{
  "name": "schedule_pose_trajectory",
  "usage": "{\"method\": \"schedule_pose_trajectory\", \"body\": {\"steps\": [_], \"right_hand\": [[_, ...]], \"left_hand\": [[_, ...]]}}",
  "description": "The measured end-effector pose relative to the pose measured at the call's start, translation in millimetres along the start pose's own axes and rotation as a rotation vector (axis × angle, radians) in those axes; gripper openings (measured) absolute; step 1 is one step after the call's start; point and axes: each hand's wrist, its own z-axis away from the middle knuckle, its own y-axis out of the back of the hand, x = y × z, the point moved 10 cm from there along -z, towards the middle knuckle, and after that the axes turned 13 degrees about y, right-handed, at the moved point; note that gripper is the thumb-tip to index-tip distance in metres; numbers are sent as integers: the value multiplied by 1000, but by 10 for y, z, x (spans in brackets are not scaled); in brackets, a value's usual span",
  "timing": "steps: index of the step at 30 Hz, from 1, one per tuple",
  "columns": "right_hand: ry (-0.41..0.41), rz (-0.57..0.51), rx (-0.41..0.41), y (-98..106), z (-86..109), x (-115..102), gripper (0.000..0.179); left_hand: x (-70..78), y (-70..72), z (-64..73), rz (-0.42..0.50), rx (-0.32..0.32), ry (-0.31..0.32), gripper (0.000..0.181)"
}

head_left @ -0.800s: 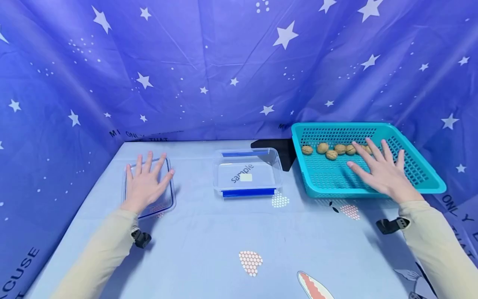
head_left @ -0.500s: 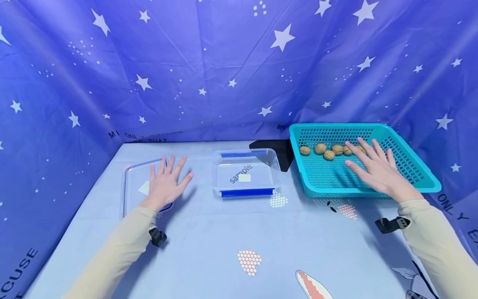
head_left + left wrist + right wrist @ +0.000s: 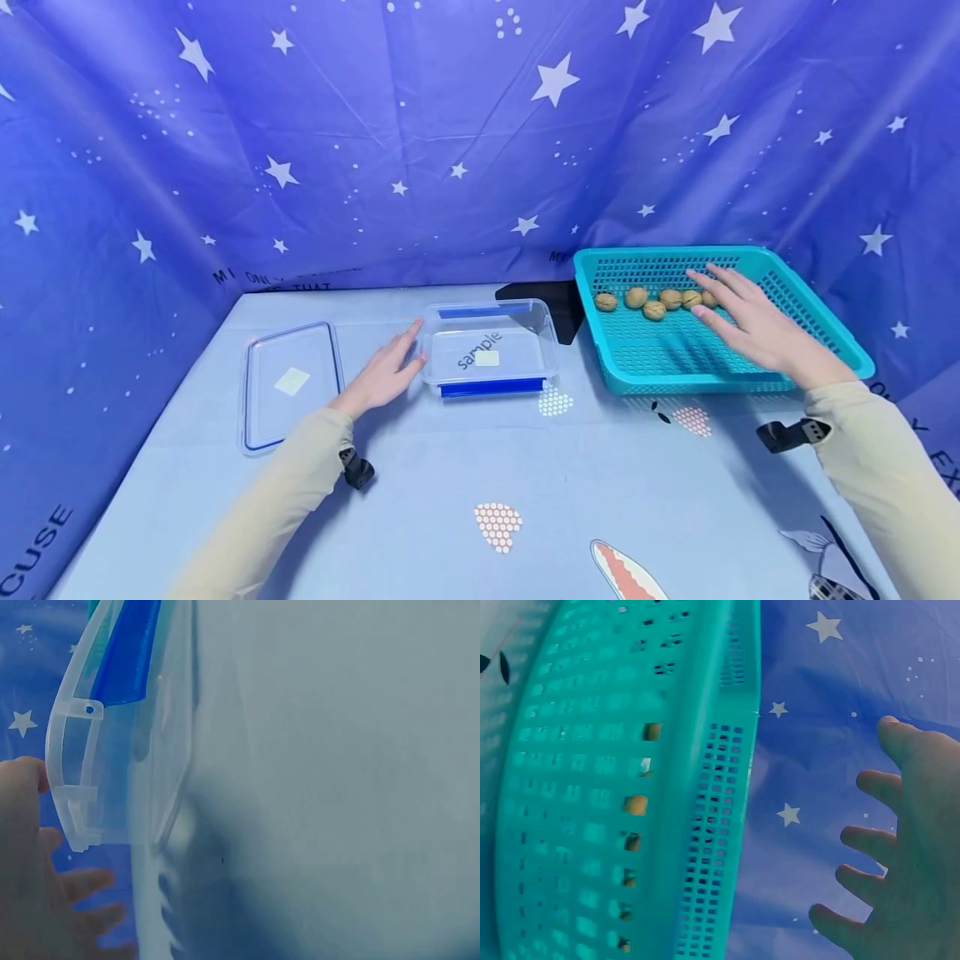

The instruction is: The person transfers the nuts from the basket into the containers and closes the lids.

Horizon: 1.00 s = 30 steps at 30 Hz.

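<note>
In the head view my left hand (image 3: 384, 372) reaches the left side of a clear plastic food container (image 3: 491, 342) with blue clips, fingertips right at its rim. The left wrist view shows that hand (image 3: 45, 877) with fingers spread beside the container's end wall (image 3: 112, 780). My right hand (image 3: 757, 325) is over the turquoise basket (image 3: 675, 385), its fingers extended and holding nothing. Several walnuts (image 3: 654, 310) lie in a row toward the basket's back, some partly behind the fingers. In the right wrist view the right hand (image 3: 900, 840) appears above the basket's rim (image 3: 679, 787).
A clear lid (image 3: 292, 417) with a blue seal lies flat on the left of the table. Behind the container and basket is a black flat piece (image 3: 551, 304). A star-patterned blue curtain (image 3: 420, 125) closes off the back and sides.
My left hand has moved right, from over the lid to the container's left side. The right hand has shifted slightly and turned over the basket, its fingers closer together. The view has turned slightly.
</note>
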Motion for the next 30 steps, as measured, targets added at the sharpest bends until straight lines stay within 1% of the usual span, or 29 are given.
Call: {"method": "schedule_pose_trajectory", "body": {"steps": [2,4,8,13,19,22,27,30], "right_hand": [[11,-6,3,31,-47,-27,57],[8,-16,-3,54,-85,-46,57],[-1,-27,-13,92,-159,-78,56],[4,-35,-20,132,-269,-101,57],[20,-38,-25,150,-438,-132,57],[23,-36,-38,137,-524,-150,57],[9,-32,-84,83,-673,-157,59],[-2,-36,-102,42,-752,-134,58]], "left_hand": [[9,-36,-19,98,-39,-9,65],[10,-56,-26,178,-60,-8,66],[27,-60,-13,284,-68,-2,67],[16,-51,11,347,-68,29,68],[18,-9,47,426,-53,61,69],[24,-12,78,458,-64,70,70],[18,-43,130,498,-75,79,71],[15,-66,154,522,-77,70,71]]}}
